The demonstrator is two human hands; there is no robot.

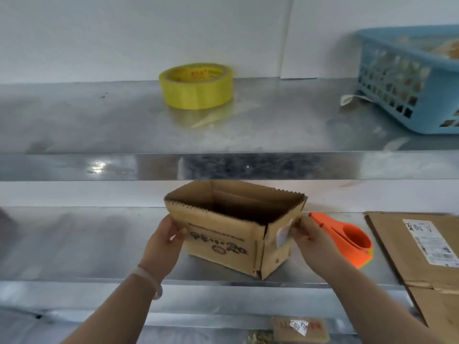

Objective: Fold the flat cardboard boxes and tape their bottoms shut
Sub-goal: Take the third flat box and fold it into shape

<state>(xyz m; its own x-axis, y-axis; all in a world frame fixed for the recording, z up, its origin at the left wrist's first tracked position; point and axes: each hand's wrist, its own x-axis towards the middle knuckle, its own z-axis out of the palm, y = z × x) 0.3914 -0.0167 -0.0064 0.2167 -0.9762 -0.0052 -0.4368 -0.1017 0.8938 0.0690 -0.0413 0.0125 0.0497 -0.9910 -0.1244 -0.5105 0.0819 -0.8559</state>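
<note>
Cardboard box [223, 234] upright, top open, at front of lower metal shelf [74, 244]. Left hand [164, 242] grips its left end, right hand [310, 234] pinches the right end. Orange tape dispenser [347, 239] just right; yellow tape roll [196, 88] on upper shelf [74, 120]

White wall [99, 33] behind two shiny metal shelves [74, 125] (glare at left)

Both arms extended forward; left hand [165, 242] grips box [223, 232] end; right hand [309, 235] grips opposite end
</note>
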